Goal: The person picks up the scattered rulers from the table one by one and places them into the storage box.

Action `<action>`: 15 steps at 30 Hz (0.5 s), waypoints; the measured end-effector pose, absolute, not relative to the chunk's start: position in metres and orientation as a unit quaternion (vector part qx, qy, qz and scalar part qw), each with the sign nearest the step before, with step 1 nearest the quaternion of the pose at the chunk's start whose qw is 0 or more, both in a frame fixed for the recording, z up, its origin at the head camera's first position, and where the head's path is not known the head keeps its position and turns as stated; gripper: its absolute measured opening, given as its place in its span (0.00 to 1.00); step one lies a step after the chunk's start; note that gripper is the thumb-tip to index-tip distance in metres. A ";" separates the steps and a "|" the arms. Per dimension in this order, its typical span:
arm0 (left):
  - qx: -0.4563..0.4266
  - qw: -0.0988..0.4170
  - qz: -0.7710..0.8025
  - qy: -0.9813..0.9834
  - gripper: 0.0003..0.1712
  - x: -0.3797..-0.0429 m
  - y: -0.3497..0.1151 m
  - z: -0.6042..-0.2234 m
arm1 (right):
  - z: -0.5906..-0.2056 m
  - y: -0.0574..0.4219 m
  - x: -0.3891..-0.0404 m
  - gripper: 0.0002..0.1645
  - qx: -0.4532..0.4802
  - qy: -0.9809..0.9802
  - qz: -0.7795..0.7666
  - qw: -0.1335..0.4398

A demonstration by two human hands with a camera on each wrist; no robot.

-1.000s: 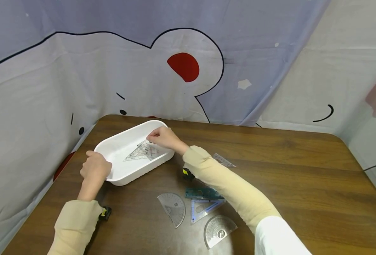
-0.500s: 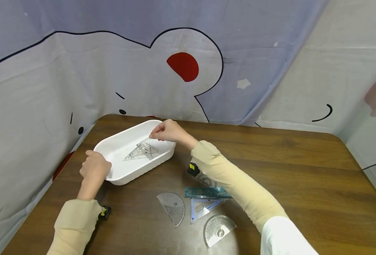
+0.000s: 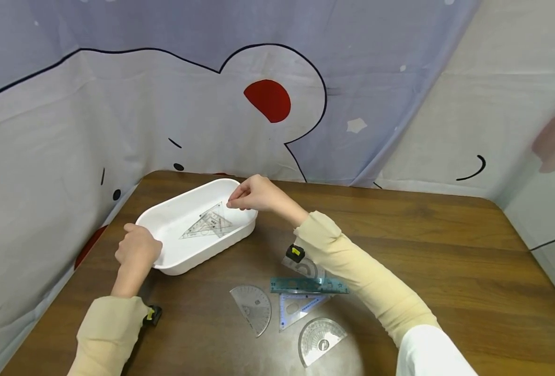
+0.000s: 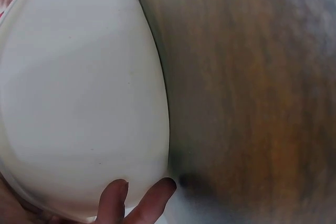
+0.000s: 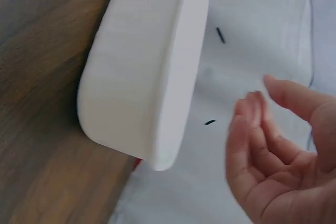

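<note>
My left hand grips the near left end of a white plastic tray; the left wrist view shows its fingertips against the tray's outer wall. Inside the tray, several clear set squares lie overlapping, their printed scales showing. Above the tray's right end hovers my right hand, apart from the set squares. The right wrist view shows a gap between its thumb and loosely bent fingers, with nothing between them.
A clear protractor and another protractor lie on the brown table. Near them are a teal ruler, a blue-marked set square and a third protractor partly under my right forearm. A patterned cloth hangs behind.
My right hand has let go of a set square, which now rests in the tray, and has drawn back to the right and slightly up. My left hand has stayed on the tray.
</note>
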State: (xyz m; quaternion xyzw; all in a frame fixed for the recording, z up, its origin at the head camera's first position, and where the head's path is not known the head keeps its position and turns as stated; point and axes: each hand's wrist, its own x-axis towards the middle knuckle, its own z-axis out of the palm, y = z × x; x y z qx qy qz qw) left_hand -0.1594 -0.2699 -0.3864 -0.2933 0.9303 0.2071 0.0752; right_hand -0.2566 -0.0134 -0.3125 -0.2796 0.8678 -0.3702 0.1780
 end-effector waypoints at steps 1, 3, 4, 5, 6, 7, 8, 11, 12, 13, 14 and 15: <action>-0.293 0.075 0.207 0.931 0.35 -0.159 -0.270 -0.386 | -0.311 -0.011 -0.254 0.11 -0.283 0.869 -0.364 0.178; -0.292 0.075 0.207 0.931 0.35 -0.159 -0.271 -0.387 | -0.309 -0.007 -0.247 0.10 -0.289 0.871 -0.356 0.178; -0.292 0.075 0.208 0.930 0.35 -0.158 -0.271 -0.387 | -0.309 -0.006 -0.243 0.09 -0.293 0.870 -0.353 0.178; -0.292 0.075 0.208 0.931 0.35 -0.158 -0.271 -0.387 | -0.310 -0.005 -0.240 0.09 -0.297 0.870 -0.351 0.178; -0.292 0.074 0.208 0.930 0.35 -0.158 -0.272 -0.387 | -0.311 -0.004 -0.236 0.09 -0.301 0.869 -0.350 0.179; -0.292 0.074 0.209 0.930 0.35 -0.158 -0.272 -0.387 | -0.312 -0.003 -0.233 0.09 -0.305 0.868 -0.348 0.179; -0.292 0.074 0.209 0.930 0.35 -0.159 -0.272 -0.387 | -0.313 -0.002 -0.230 0.09 -0.309 0.866 -0.348 0.180; -0.291 0.075 0.208 0.931 0.35 -0.159 -0.272 -0.387 | -0.316 0.001 -0.222 0.09 -0.322 0.860 -0.350 0.184; -0.291 0.075 0.208 0.931 0.35 -0.159 -0.271 -0.387 | -0.317 0.002 -0.219 0.08 -0.325 0.857 -0.352 0.189; -0.291 0.076 0.209 0.931 0.35 -0.160 -0.271 -0.387 | -0.318 0.003 -0.217 0.08 -0.328 0.854 -0.355 0.195; -0.290 0.076 0.209 0.931 0.35 -0.160 -0.271 -0.386 | -0.318 0.005 -0.215 0.08 -0.330 0.848 -0.360 0.204; -0.290 0.076 0.209 0.931 0.35 -0.160 -0.270 -0.386 | -0.319 0.006 -0.213 0.08 -0.333 0.844 -0.363 0.212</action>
